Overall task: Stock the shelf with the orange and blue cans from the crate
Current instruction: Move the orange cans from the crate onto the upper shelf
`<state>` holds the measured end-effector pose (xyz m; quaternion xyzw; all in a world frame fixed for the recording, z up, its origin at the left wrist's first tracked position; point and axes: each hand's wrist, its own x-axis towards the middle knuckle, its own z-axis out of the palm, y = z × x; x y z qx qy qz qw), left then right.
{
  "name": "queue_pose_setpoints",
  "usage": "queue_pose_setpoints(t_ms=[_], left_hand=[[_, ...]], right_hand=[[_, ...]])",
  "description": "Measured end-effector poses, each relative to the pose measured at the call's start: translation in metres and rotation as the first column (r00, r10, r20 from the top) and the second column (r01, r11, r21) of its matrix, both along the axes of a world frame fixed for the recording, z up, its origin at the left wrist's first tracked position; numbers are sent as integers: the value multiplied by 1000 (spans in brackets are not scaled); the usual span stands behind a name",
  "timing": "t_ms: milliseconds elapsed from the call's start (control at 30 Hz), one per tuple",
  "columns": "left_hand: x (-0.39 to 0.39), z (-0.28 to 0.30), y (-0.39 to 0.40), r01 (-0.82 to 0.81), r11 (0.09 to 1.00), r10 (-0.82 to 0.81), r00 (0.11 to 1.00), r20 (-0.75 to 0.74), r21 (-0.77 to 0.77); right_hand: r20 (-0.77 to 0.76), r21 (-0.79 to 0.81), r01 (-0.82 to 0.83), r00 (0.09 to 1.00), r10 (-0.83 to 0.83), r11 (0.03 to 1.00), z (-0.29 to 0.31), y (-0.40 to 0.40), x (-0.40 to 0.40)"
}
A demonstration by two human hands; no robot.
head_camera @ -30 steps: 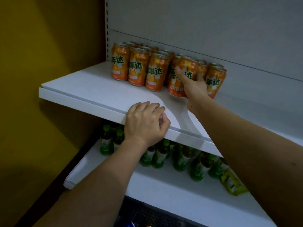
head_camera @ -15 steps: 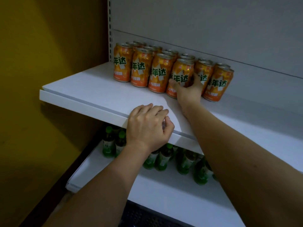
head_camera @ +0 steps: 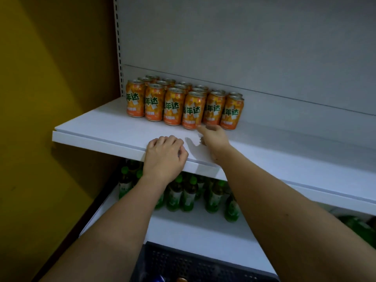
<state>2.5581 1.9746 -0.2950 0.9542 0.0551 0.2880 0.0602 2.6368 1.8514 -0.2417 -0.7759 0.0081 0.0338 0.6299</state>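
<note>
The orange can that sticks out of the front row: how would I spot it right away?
Find the upper white shelf and its block of orange cans. In the front row of six, count to the fourth from the left. It stands slightly forward of its neighbours, and the right hand points a finger at its base.

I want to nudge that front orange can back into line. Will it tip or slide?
The fourth orange can probably slides: the white shelf looks smooth. Pushed low, where the right hand is, it likely stays upright. On its side it would roll.
</note>
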Motion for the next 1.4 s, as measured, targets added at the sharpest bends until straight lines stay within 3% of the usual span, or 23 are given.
queue_pose_setpoints(t_ms=[133,233,367,500,600,700,933,1100,1400], left_hand=[[-8,7,-7,37,987,-52,994,-97,-155],[-28,17,-16,108,936,-133,990,-54,-334],[-67,21,-43,144,787,-129,989,67,-600],[-89,4,-54,18,666,-232,955,-184,-746],[-103,-13,-59,-63,651,-277,908,-314,-757],[-116,-30,-65,-133,625,-249,900,-357,-770],[-134,-96,-72,-301,566,-194,856,-480,-767],[-149,-162,-70,-451,544,-181,760,-624,-708],[-197,-299,-67,-740,362,-134,561,-817,-567]], right_hand=[[-97,143,-124,986,138,982,16,-31,-48],[-130,165,-212,963,235,963,22,-52,-81],[-76,14,-267,961,267,964,10,-75,-117],[19,-160,-291,955,297,943,-13,-88,-146],[29,-398,-340,924,382,852,-36,-94,-160],[3,-498,-360,909,417,789,-63,-97,-174],[-149,-464,-361,932,330,809,-149,-98,-192],[-308,-428,-386,912,269,817,-223,-90,-205],[-607,-403,-583,747,271,705,-369,-59,-258]])
